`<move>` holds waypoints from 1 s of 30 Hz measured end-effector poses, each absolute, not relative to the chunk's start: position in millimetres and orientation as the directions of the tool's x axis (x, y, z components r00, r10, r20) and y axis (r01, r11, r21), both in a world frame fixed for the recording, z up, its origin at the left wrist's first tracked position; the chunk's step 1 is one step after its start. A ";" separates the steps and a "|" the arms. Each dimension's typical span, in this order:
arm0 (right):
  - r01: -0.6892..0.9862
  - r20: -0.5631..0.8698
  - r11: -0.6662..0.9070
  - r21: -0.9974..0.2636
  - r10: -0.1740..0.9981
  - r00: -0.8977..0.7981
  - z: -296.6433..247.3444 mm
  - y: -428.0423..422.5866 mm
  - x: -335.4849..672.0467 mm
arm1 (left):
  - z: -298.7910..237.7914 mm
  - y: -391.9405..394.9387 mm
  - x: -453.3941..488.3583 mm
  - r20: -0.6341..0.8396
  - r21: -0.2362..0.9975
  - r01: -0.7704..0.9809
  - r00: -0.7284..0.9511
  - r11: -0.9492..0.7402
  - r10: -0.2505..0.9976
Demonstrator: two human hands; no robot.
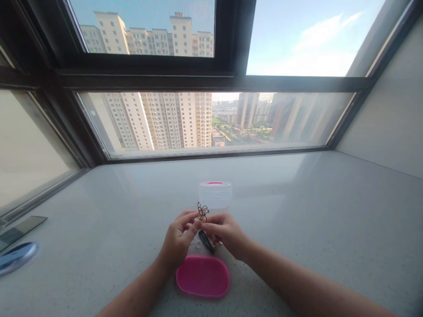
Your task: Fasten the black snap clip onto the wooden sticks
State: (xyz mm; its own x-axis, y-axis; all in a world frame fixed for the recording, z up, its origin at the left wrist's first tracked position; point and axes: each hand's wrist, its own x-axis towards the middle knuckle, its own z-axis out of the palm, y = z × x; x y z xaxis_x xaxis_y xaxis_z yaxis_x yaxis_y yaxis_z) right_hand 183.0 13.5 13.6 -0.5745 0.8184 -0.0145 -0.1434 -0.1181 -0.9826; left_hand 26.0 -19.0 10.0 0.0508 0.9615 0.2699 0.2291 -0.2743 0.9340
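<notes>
Both hands meet over the middle of the counter, pinching a gold wire hair clip [202, 212] with looped, petal-like outlines that stand up above the fingertips. My left hand [180, 237] is closed on its left side, thumb and forefinger together. From the right, my right hand [228, 231] grips it low down, its other fingers curled. Just beneath the fingers lies a black hair clip [206, 241], partly covered by my right hand. Some small clear and gold bits near it are too small to name. Closest to me is a pink oval lid [202, 276], beside my left wrist.
A clear plastic container [215, 195] with a pink spot at its top stands beyond the hands. At the far left lie a flat dark glassy slab [23, 231] and a shiny blue oval object [18, 258]. Dark-framed windows [218, 83] border the pale speckled counter [313, 220].
</notes>
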 end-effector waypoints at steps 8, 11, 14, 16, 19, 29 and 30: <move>-0.193 -0.123 -0.294 -0.936 0.787 -0.605 19.5 16.4 184.6 | 12.3 -16.6 22.5 0.164 0.984 0.094 -0.127 -0.153 0.978; -0.256 -0.170 -0.356 -0.899 0.820 -0.546 16.4 28.2 190.0 | 13.1 -15.0 20.7 0.152 0.982 0.134 -0.172 -0.130 0.973; -0.325 -0.218 -0.420 -0.847 0.833 -0.509 12.3 41.2 196.7 | 10.5 -14.6 19.9 0.143 0.981 0.157 -0.173 -0.117 0.974; -0.341 -0.238 -0.449 -0.826 0.826 -0.511 10.0 47.2 200.1 | 8.7 -14.6 20.0 0.137 0.980 0.166 -0.156 -0.111 0.978; -0.342 -0.275 -0.489 -0.803 0.812 -0.515 7.0 51.6 202.3 | 8.2 -14.1 20.5 0.131 0.980 0.170 -0.147 -0.105 0.980; -0.388 -0.370 -0.580 -0.716 0.787 -0.494 9.6 60.3 204.9 | 8.9 -13.7 20.2 0.140 0.978 0.176 -0.165 -0.111 0.976; -0.396 -0.369 -0.584 -0.709 0.785 -0.497 10.7 60.9 205.7 | 8.1 -13.6 19.9 0.144 0.978 0.176 -0.165 -0.114 0.976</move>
State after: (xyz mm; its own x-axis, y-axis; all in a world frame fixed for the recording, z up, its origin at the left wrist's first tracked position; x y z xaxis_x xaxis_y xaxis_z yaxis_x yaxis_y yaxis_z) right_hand 205.7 60.9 10.7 -0.4967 0.7855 -0.3693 -0.3963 -0.5838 -0.7087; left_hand 19.9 -13.6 8.1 -0.1651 0.9758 0.1435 0.1756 -0.1141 0.9778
